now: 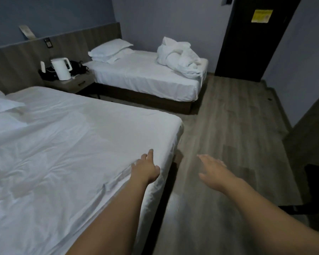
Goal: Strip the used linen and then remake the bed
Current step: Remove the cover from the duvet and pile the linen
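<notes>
Sheet [66, 144] on the near bed is pretty wrinkled, and it lies right under the left hand [145, 168], running out well past the fingertips toward the pillows [2, 115] at the far end. Left fingers [151, 153] are spread and flat on the cloth near the bed's edge, not pinching anything. Right hand [213, 172] hangs over the floor [238, 126] beside the bed, fingers loose and open, holding nothing, a bit blurry so hard to say more.

What could go wrong, imo: a flat palm only pushes the cloth around, so trying to strip from here might just bunch creases toward the fingertips instead of freeing the edge. I can't tell if the sheet is tucked below the fingers; if it is, a one-handed yank could drag the mattress cover or snag a corner. Pillows sit on the sheet too, so pulling hard may tip them off.
</notes>
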`<action>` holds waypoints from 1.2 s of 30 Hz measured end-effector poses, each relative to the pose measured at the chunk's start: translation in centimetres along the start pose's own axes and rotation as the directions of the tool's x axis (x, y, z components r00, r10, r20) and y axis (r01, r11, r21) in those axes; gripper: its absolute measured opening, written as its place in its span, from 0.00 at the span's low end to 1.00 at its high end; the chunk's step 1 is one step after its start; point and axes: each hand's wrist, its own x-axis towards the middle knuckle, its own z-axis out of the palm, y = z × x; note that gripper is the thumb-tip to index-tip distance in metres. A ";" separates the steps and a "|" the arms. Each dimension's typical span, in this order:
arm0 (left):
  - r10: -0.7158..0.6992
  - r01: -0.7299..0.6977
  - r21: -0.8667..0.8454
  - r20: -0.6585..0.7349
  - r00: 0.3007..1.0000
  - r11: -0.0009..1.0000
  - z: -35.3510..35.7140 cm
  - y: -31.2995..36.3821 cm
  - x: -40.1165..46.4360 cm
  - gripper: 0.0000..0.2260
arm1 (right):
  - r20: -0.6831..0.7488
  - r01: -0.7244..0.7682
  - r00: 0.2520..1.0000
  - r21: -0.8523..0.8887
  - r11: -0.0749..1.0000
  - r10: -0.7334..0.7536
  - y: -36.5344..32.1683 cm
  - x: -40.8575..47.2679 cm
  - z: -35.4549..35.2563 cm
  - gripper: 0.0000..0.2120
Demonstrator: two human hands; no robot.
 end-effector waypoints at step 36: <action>-0.829 0.779 -0.290 -0.131 0.543 0.556 -6.8 14.1 63.7 0.28 | 0.338 0.919 0.382 -0.236 0.315 -0.860 7.9 85.8 -19.7 0.33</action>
